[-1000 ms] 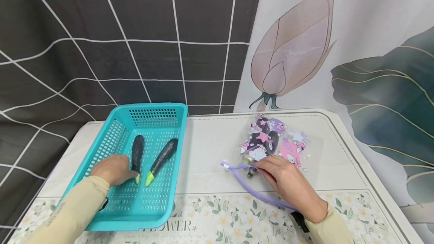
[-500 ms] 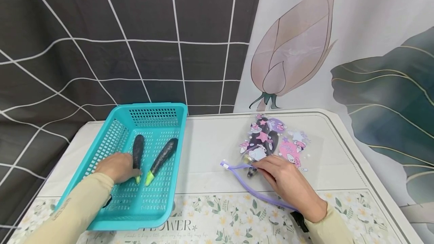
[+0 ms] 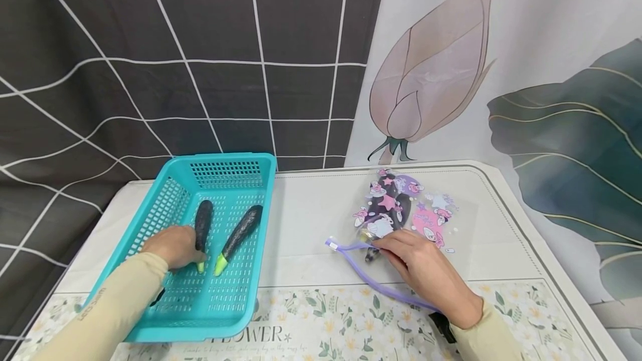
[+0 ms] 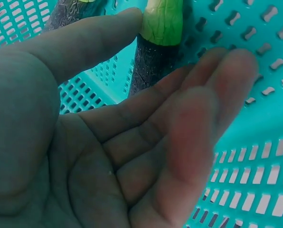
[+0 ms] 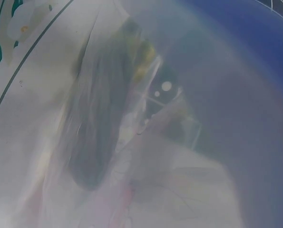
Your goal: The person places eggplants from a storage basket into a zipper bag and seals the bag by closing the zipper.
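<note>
A dark eggplant (image 3: 203,224) with a green stem end lies in the turquoise basket (image 3: 220,325), its stem end under my left hand (image 3: 171,247). In the left wrist view, the thumb touches the green end (image 4: 162,21), while the loosely bent fingers stand apart from it. Beside it lies a second eggplant (image 3: 242,233). My right hand (image 3: 428,272) pinches the mouth of a clear printed zip bag (image 3: 426,222) with a purple zip edge. Dark eggplants (image 3: 386,199) show through the bag; the right wrist view is hazy behind plastic.
A white slider (image 3: 332,245) sits at the left end of the bag's zip. Basket and bag share a table with a flowered cloth (image 3: 351,316). Behind the table hang a dark checked curtain (image 3: 306,88) and a flower-printed one (image 3: 441,66).
My left hand has moved right onto the stem end of the left eggplant, which has shifted slightly left at that end. The right hand keeps its hold on the bag.
</note>
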A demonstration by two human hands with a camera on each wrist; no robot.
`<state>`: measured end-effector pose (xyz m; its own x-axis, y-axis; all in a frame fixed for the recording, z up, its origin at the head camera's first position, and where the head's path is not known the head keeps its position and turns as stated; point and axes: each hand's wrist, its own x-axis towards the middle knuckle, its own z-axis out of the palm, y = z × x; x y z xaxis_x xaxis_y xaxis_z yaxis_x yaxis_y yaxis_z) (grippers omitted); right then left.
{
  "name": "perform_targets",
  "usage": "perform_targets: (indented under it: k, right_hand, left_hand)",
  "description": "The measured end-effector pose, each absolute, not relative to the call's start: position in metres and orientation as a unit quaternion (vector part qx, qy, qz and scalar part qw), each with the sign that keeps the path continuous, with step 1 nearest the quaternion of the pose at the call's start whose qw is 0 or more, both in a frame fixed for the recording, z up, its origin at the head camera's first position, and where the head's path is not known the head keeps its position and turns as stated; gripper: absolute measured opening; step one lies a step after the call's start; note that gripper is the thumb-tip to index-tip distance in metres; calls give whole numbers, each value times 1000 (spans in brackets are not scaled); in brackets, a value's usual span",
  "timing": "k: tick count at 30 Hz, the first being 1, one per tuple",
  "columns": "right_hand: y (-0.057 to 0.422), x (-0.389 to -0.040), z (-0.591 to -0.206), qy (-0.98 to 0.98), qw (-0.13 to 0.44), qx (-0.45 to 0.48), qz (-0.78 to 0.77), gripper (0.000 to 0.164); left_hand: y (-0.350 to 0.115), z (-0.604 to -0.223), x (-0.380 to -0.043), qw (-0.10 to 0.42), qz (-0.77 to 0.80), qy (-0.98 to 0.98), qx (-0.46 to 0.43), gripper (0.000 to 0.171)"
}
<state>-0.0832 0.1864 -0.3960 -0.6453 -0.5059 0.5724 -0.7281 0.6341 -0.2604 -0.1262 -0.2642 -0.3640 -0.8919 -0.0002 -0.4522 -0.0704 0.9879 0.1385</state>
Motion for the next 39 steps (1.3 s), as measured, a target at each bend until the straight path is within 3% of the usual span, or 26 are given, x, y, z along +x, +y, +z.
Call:
perform_targets:
  k: [28,39]
  right_hand:
    - [187,-84,-396,-875,234,350,240,30]
    - [186,-84,-395,-873,237,350,242,29]
  left_hand:
    - [-265,-365,-127,213,99,972,-12,13]
    - [-273,-360,-123,201,113,973,-14,15]
